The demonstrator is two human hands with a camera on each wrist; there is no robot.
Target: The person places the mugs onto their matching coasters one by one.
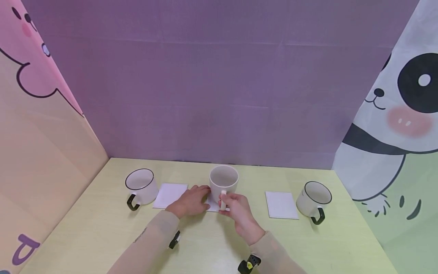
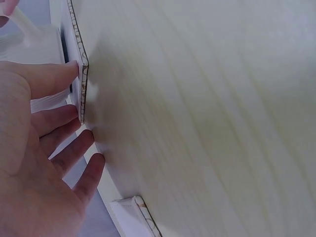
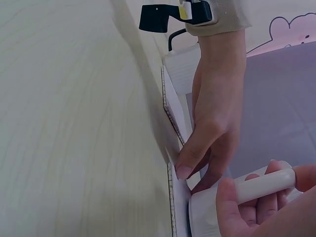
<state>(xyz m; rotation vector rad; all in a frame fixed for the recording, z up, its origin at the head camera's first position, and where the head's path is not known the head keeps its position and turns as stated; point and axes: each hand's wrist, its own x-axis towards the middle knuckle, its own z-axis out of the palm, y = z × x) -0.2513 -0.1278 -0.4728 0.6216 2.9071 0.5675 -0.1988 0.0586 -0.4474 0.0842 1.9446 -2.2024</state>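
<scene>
A plain white mug stands upright at the middle square white coaster. My right hand pinches the mug's white handle between thumb and fingers. Whether the mug's base bears fully on the coaster I cannot tell; a thin dark line shows between them in the right wrist view. My left hand rests at the coaster's left side. In the left wrist view, its thumb and index finger touch the coaster's corrugated edge, while the other fingers spread out beside it.
A black-rimmed white mug stands at left, beside a white coaster near my left hand. At right, another coaster lies beside a second black-rimmed mug. A purple cloth hangs behind the table.
</scene>
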